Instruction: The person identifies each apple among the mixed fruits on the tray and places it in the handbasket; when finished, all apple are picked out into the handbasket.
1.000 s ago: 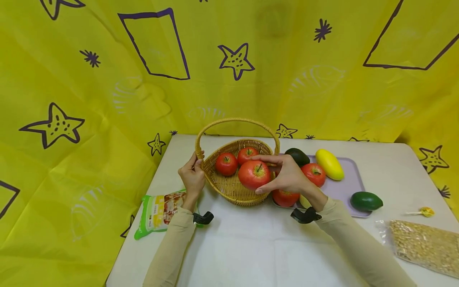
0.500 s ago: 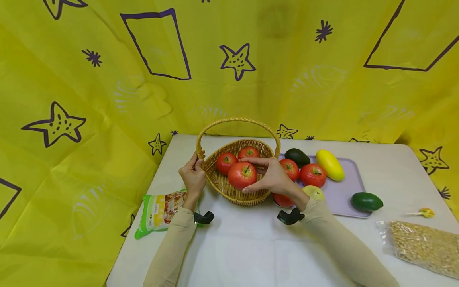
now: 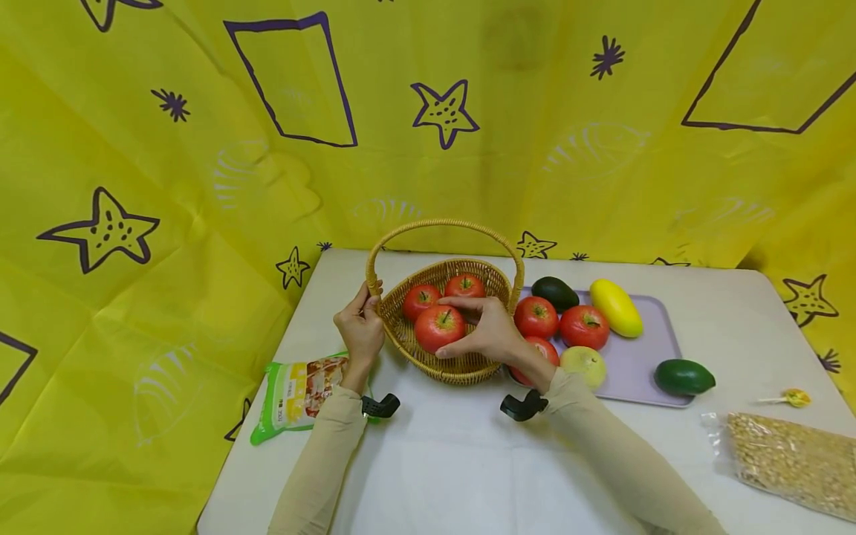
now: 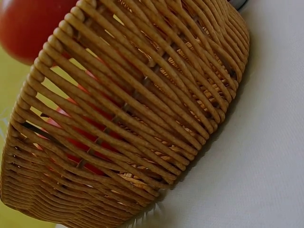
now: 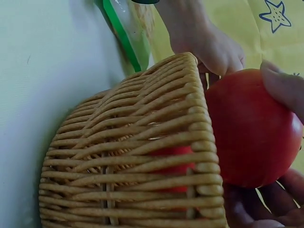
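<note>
My right hand holds a red apple between thumb and fingers, over the open top of a wicker basket. In the right wrist view that apple appears just above the basket's rim. Two more apples, a left one and a back one, lie inside the basket. My left hand grips the left side of the basket, where the arched handle meets the rim. Through the weave in the left wrist view, red fruit shows; the left hand itself is out of that view.
A lilac tray to the right bears several red apples, a pale yellow-green round fruit, a yellow fruit and dark green ones. A lollipop, a bag of grains and a green packet lie around.
My right hand has moved left with its apple, from the basket's right side to over its middle, uncovering more of the tray's fruit. The left hand stays on the basket.
</note>
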### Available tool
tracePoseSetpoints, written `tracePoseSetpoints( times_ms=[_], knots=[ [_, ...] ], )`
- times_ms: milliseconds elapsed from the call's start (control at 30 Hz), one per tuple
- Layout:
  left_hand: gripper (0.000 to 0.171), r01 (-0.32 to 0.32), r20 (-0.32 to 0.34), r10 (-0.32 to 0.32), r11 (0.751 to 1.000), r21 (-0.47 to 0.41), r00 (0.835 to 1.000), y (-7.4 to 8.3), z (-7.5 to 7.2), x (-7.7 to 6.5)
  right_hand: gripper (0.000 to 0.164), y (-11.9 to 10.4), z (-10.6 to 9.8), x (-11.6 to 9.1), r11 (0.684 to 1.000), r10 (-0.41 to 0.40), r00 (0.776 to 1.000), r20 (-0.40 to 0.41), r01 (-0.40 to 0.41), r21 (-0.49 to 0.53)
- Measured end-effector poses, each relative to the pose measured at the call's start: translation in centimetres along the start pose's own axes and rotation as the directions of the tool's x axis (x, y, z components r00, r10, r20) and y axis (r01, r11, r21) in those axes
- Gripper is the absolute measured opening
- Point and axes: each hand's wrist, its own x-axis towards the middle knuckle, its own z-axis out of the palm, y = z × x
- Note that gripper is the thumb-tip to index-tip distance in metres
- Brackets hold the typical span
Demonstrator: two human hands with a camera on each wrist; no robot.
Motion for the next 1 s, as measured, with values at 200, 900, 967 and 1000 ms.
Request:
tracePoseSetpoints(
  times_ms=[200, 900, 967, 1000],
  knots=[
    [0.032, 0.015, -0.007, -0.015, 1.000, 0.011, 1.000, -0.1, 0.1, -0.1, 0.078, 0.2, 0.5, 0.3, 0.996, 0.028, 1.000, -0.013, -0.029, -0.079],
    [0.031, -0.012, -0.009, 0.012, 1.000, 0.021, 1.000, 3.2, 0.3, 0.2, 0.079, 1.4, 1.1, 0.6, 0.979, 0.090, 0.993, 0.082, -0.073, -0.188],
    [0.031, -0.013, -0.010, 0.013, 1.000, 0.017, 1.000, 3.1, 0.3, 0.3, 0.078, 1.5, 1.2, 0.8, 0.973, 0.087, 0.992, 0.092, -0.065, -0.223],
    [0.031, -0.013, -0.010, 0.014, 1.000, 0.017, 1.000, 3.1, 0.3, 0.3, 0.078, 1.5, 1.3, 0.8, 0.968, 0.084, 0.992, 0.094, -0.059, -0.242]
  ],
)
